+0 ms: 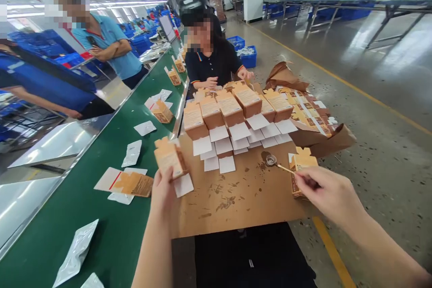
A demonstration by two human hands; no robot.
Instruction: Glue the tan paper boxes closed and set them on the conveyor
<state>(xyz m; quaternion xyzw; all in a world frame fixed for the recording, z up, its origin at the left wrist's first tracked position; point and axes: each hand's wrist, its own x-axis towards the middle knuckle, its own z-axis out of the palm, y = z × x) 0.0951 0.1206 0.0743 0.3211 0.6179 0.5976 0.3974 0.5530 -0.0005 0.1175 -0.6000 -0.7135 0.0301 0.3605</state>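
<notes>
My left hand grips a small orange-brown carton at the table's left edge. The carton is tilted, and a white flap hangs from its lower end. Between the fingers of my right hand is a thin pale stick. Its far tip reaches a small round dish, which sits on a dark wet patch. Another carton stands just behind my right hand, partly hidden by it. Beyond the dish, several similar cartons are stacked with white flaps toward me.
A green conveyor belt runs along the left, carrying silver pouches and cartons. Brown stains mark the cardboard tabletop. Opposite me a co-worker sits behind the stack. Flat cartons in brown paper lie at the right.
</notes>
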